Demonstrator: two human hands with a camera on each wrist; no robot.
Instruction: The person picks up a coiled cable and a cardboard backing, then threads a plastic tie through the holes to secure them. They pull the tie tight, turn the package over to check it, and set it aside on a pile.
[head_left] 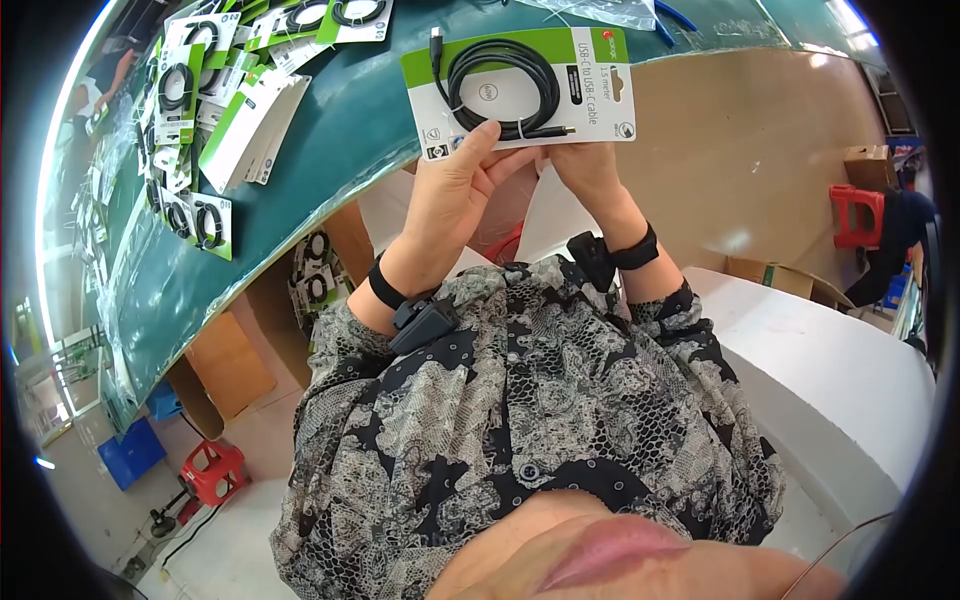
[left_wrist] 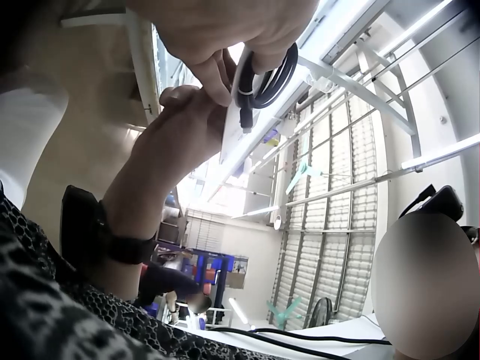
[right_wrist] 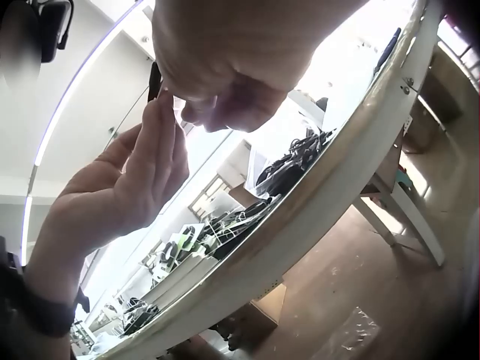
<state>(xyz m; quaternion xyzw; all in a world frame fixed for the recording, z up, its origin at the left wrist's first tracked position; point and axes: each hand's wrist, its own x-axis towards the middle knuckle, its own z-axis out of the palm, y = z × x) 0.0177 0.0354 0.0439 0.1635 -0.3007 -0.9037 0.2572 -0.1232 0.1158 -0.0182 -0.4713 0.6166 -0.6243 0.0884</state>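
A packaged USB-C cable (head_left: 504, 80), a coiled black cable on a white and green card, is held up over the table edge in the head view. My left hand (head_left: 458, 178) grips its lower left edge, thumb over the coil on the front, fingers behind. The right hand (head_left: 587, 170) holds the lower right edge from behind, its fingers mostly hidden by the card. In the right wrist view the fingers of that right hand (right_wrist: 240, 75) are curled, close to the straighter fingers of the left hand (right_wrist: 139, 176). The left wrist view shows the coil (left_wrist: 271, 82) nearly edge-on.
A green-topped table (head_left: 330, 110) carries many carded cables (head_left: 180, 90) and a neat stack of cards (head_left: 255, 125) at left. Clear plastic bags (head_left: 610, 12) lie at the far edge. Boxes (head_left: 230, 365) sit below, red stools (head_left: 213, 470) stand around, and a person (head_left: 895, 235) is at right.
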